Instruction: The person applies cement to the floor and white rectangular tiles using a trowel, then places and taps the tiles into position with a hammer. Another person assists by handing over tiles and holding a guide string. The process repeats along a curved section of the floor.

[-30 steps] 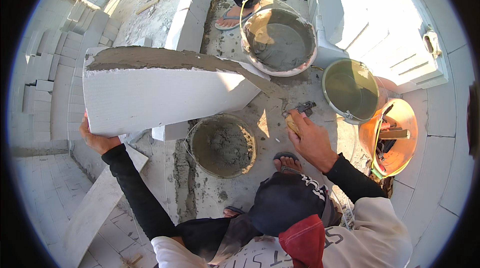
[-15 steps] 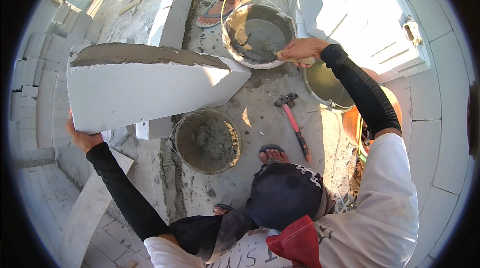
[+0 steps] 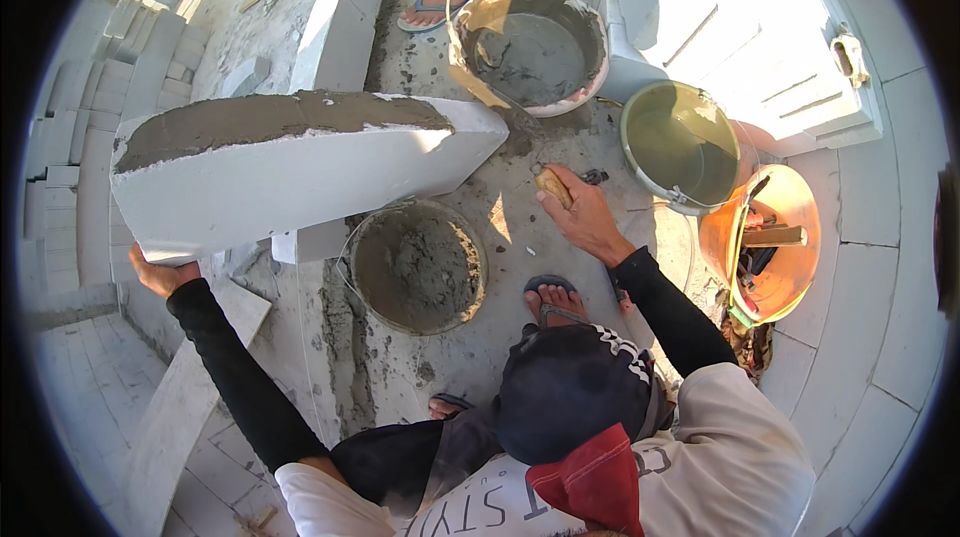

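My left hand (image 3: 165,275) grips the lower left end of a large white building block (image 3: 310,177). Grey mortar (image 3: 280,120) coats the block's upper edge. In my right hand (image 3: 588,220) is a trowel (image 3: 552,185), held by its wooden handle. Its blade extends away toward the block's right end, partly blending with the grey floor. Beyond it stands a bucket of wet mortar (image 3: 598,77). A second mortar bucket (image 3: 358,292), with thicker mix, sits below the block. My right hand and forearm mostly cover a hammer (image 3: 595,177) on the floor.
To the right are a bucket of cloudy water (image 3: 632,162) and an orange bucket (image 3: 805,277) with tools. White block stacks (image 3: 750,47) line the right side. Another person's sandalled foot (image 3: 440,5) is beside the far bucket. A board (image 3: 190,417) leans at lower left.
My right hand has drawn the trowel out of the far mortar bucket and back toward me. The block's left end has shifted slightly left, with my left hand still gripping it.
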Action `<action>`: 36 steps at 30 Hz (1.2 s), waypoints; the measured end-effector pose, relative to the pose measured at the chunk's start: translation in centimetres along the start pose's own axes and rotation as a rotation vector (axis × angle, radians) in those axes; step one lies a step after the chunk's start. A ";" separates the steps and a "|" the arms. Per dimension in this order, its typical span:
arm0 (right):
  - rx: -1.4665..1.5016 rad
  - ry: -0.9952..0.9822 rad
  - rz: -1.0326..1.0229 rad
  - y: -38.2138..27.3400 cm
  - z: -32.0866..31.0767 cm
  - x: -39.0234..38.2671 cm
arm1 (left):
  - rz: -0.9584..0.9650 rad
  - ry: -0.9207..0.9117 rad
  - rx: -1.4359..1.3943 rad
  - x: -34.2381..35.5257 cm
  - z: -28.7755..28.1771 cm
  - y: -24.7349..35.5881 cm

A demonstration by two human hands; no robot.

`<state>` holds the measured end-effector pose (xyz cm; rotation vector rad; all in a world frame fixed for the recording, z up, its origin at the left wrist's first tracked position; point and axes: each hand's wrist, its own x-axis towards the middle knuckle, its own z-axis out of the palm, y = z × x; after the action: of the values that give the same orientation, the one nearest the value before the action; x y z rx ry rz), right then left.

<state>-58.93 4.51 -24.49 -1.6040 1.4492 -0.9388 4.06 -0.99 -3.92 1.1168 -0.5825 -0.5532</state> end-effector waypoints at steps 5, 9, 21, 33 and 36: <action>-0.157 0.230 0.002 5.8 8.1 -2.1 | 0.007 0.040 0.038 0.0 1.0 0.0; -0.178 0.107 0.075 5.8 7.1 -5.6 | 0.021 0.103 0.069 -1.2 0.9 0.2; -0.011 -0.103 -0.032 -2.6 3.3 -1.9 | 0.039 0.065 0.036 -1.3 0.8 -0.5; -0.247 0.125 -0.096 0.3 6.8 -3.6 | 0.069 0.023 -0.050 -2.1 2.9 -0.8; -0.166 -0.005 -0.037 -1.2 2.0 -7.8 | 0.080 0.034 -0.052 -2.5 3.0 0.4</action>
<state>-57.26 12.43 -24.49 -1.7577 1.5319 -0.8531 0.27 -1.12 -2.92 1.0470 -0.5777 -0.4768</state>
